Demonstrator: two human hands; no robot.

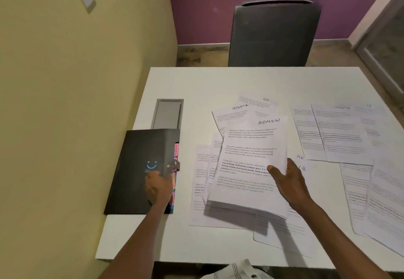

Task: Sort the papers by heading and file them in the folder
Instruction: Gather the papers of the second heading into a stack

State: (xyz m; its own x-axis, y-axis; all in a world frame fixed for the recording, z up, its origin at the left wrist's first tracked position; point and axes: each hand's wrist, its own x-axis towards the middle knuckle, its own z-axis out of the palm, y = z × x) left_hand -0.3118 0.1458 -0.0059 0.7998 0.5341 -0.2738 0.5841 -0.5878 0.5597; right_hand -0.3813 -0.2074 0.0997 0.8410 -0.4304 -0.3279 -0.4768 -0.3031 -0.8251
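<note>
Head view: a white counter (196,86) stands against a yellow wall, with a grey chair (273,36) at its far edge.

Folder: a black folder (140,169) lies closed and flat near the left edge of the counter. A blue smile mark shows on its cover. Pink and blue tab edges protrude along its right side, beside a small clasp. Its far end overlaps a grey recessed panel (168,113) set in the counter.

Left hand: the left hand (158,188) rests on the right part of the folder cover, fingers bent over the edge near the clasp. Whether this grip pinches the cover or only presses on it cannot be told.

Right hand: the right hand (288,180) holds a stack (249,165) of printed papers, thumb on the top sheet and fingers under the right edge. The grip is pinching the stack. The stack is tilted and raised off the counter, casting a shadow below. Its top sheet is headed "ADMIN".

Loose papers: sheets (242,109) headed "SPORTS" and "HR" lie fanned just behind the stack. More sheets (201,180) lie under it on the left. A further group (341,132) lies on the right side of the counter, overlapping, with faint headings. More sheets (376,202) reach the near right edge.
</note>
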